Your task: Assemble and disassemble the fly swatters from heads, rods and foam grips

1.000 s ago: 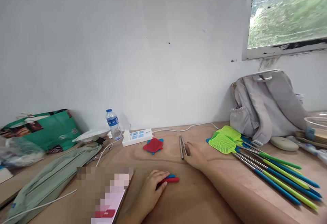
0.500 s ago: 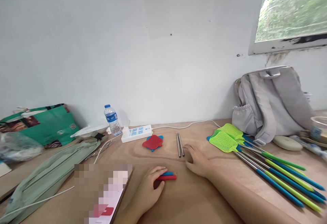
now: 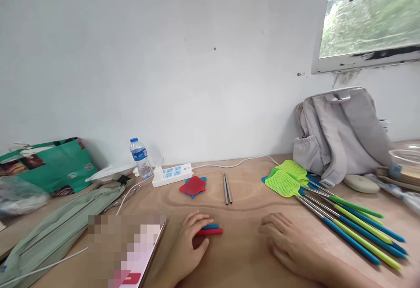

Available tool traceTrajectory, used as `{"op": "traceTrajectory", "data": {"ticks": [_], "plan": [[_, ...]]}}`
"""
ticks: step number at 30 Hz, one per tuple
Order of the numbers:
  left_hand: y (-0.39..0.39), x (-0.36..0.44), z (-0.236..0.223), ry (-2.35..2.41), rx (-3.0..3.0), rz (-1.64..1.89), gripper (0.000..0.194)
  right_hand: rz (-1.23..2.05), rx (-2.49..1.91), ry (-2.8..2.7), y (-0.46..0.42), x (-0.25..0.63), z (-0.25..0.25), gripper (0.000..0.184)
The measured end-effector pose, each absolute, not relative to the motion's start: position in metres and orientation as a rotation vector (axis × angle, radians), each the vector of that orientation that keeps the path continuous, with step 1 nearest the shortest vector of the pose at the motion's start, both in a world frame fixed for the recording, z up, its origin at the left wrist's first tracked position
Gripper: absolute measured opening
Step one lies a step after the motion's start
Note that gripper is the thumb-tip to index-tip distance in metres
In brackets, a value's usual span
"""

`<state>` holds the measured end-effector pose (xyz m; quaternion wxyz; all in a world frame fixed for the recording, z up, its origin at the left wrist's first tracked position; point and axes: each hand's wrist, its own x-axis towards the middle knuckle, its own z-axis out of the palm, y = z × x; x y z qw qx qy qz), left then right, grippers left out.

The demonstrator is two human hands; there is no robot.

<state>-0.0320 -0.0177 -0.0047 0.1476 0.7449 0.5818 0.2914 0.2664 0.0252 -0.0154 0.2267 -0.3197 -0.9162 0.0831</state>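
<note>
My left hand [image 3: 190,244] lies on the table, thumb apart from the fingers. Beside its fingers are a blue handle tube [image 3: 210,226] and a red handle tube [image 3: 210,232], whose left ends the hand hides. My right hand [image 3: 287,242] rests further right, palm down with fingers loosely stretched and nothing visible in it. Two steel rods [image 3: 227,188] lie side by side beyond the hands. Left of them, a red fly swatter head [image 3: 193,186] overlaps a blue one [image 3: 204,179].
Several assembled fly swatters [image 3: 282,184] lie in a pile at right, before a grey backpack [image 3: 343,130]. A power strip [image 3: 172,175] and a water bottle [image 3: 141,159] stand near the wall. A phone or tablet [image 3: 144,253], partly pixelated, lies left of my left hand.
My right hand has drawn back from beside the steel rods, toward me and to the right. My left hand stays by the tubes. The view has shifted slightly.
</note>
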Motion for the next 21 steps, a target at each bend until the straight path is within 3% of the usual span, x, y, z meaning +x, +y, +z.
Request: {"op": "traceTrajectory", "data": {"ticks": [9, 17, 21], "plan": [[-0.020, -0.029, 0.011, 1.849, 2.191, 0.930, 0.031, -0.334, -1.446, -1.992, 0.071, 0.392, -0.023, 0.019], [-0.020, -0.027, 0.009, 1.903, 2.063, 1.019, 0.032, -0.149, -1.787, -1.825, 0.093, 0.442, -0.034, 0.034], [-0.020, -0.027, 0.009, 1.882, 2.024, 1.042, 0.030, -0.253, -1.751, -1.921, 0.093, 0.439, -0.032, 0.032]]}}
